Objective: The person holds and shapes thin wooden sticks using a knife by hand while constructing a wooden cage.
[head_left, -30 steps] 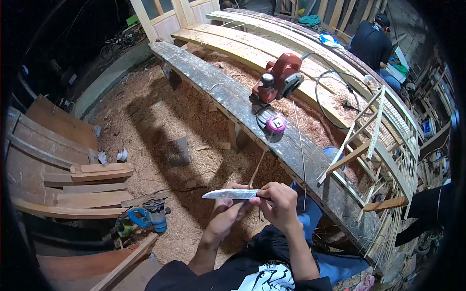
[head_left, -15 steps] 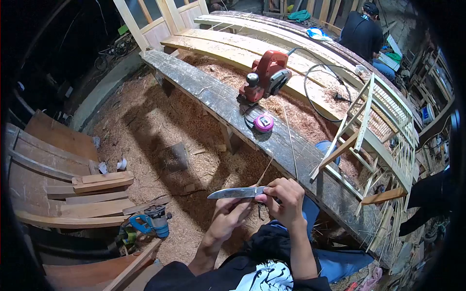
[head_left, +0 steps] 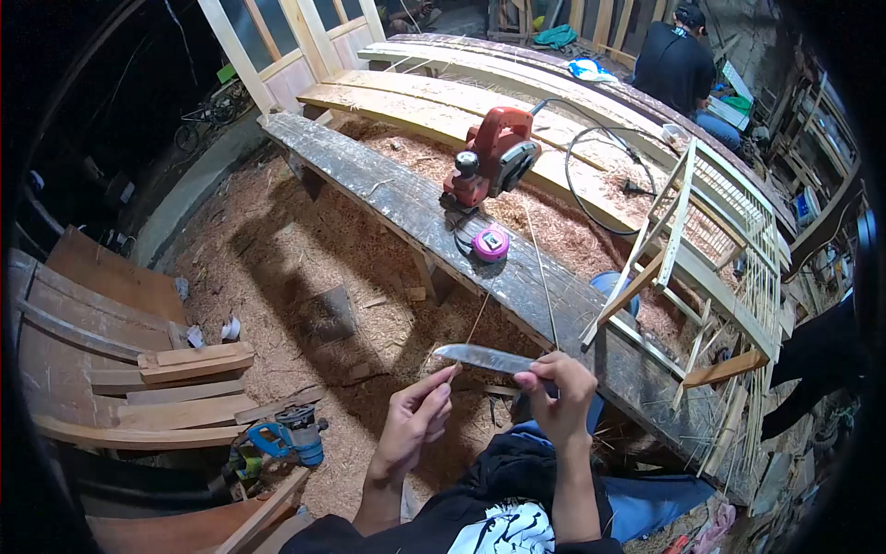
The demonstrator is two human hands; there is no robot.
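My right hand (head_left: 565, 392) is closed on the handle end of a knife (head_left: 489, 357), whose blade points left. Between thumb and fingers, my left hand (head_left: 415, 417) pinches a thin wooden stick (head_left: 476, 319) that slants up toward the bench. The blade's tip lies just above the pinched end; whether it touches the stick I cannot tell. Past my hands, a pink tape measure (head_left: 490, 243) rests on the worn bench plank (head_left: 388, 189), with a red electric planer (head_left: 494, 157) behind it. A second thin stick (head_left: 543, 277) leans across the plank.
On the right of the bench stands a slatted wooden frame (head_left: 688, 231). Shavings (head_left: 277, 305) cover the floor. At left lie wood pieces (head_left: 194, 360) and a blue power tool (head_left: 291, 439). A person (head_left: 676, 65) in dark clothes sits at the back right.
My hands have moved apart: the left slightly left, the right slightly right with the knife. The blade has shifted right and up, uncovering the pinched stick end. The view has shifted slightly.
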